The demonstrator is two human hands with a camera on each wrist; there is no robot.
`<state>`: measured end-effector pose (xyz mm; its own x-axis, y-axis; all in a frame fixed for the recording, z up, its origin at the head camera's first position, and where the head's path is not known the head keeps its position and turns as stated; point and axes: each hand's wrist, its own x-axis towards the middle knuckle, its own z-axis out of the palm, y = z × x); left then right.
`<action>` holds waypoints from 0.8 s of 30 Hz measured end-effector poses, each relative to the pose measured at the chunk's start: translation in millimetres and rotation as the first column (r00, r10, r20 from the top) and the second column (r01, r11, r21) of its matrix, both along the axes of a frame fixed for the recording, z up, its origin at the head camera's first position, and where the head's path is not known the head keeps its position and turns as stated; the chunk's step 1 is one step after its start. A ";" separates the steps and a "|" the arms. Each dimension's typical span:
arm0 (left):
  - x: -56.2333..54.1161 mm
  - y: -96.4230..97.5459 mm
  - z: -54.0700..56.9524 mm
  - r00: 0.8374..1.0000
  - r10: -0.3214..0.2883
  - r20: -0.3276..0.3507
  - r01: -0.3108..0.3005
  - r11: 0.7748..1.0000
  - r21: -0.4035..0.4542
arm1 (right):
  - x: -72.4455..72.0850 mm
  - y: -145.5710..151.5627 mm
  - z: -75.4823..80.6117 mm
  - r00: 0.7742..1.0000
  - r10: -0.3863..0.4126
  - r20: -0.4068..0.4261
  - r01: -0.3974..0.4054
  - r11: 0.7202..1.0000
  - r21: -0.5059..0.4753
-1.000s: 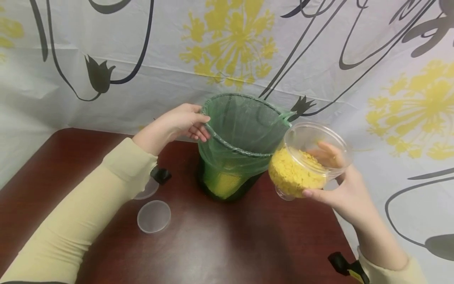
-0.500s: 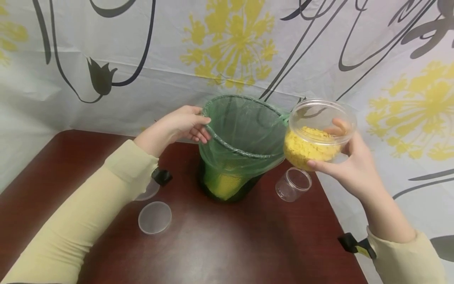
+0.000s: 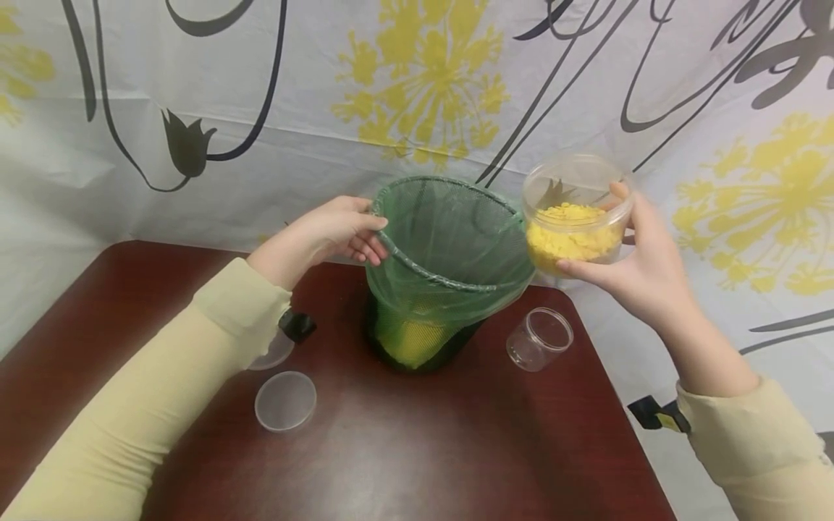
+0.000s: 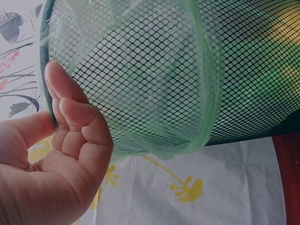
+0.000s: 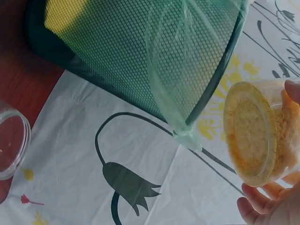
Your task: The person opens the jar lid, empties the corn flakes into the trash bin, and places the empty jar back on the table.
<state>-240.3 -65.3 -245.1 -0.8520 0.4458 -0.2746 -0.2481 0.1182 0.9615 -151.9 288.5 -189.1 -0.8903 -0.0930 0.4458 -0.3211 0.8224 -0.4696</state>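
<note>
My left hand (image 3: pixel 339 230) pinches the rim of a mesh wastebasket (image 3: pixel 417 336), thumb on one side and fingers on the other. A thin green bin liner (image 4: pixel 206 93) is folded over that rim, and yellow shows through the mesh lower down. Right of the basket, my right hand (image 3: pixel 641 268) grips a clear plastic jar (image 3: pixel 576 217), lidless and raised above the table. Yellow crumbly bits (image 3: pixel 573 231) fill about its lower half. In the right wrist view the jar's round base (image 5: pixel 248 133) faces the camera, with fingers round its side.
A smaller clear jar (image 3: pixel 539 340) stands on the dark red table (image 3: pixel 391 449) right of the basket. Left of it lie a clear round lid (image 3: pixel 285 401) and another (image 3: pixel 274 352) partly behind the left sleeve. A flower-patterned sheet (image 3: pixel 280 181) hangs close behind the table.
My right hand has lifted the jar of yellow bits upward and turned it more upright, uncovering the smaller jar below. My left hand keeps its place on the basket's rim.
</note>
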 end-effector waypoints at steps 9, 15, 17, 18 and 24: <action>0.2 -0.2 -0.1 1.000 0.003 0.008 -0.003 1.000 -0.004 | -14.4 -0.3 14.5 0.999 -0.001 -0.033 0.003 0.999 0.052; 0.9 0.9 -0.8 1.000 0.005 -0.006 -0.005 1.000 0.010 | -21.6 -1.0 21.9 0.999 -0.018 -0.042 0.021 0.995 0.095; 0.8 1.1 -1.3 1.000 0.004 -0.011 -0.004 1.000 0.017 | -24.7 -1.8 24.1 0.998 0.000 -0.061 0.006 0.994 0.106; 1.0 1.1 -1.3 1.000 0.006 -0.011 -0.006 1.000 0.018 | -26.4 -2.5 25.1 0.997 0.010 -0.072 -0.002 0.993 0.115; 1.0 0.5 -1.9 1.000 0.006 -0.013 -0.006 1.000 0.024 | -33.7 -5.2 28.7 0.992 0.014 -0.122 0.011 0.979 0.205</action>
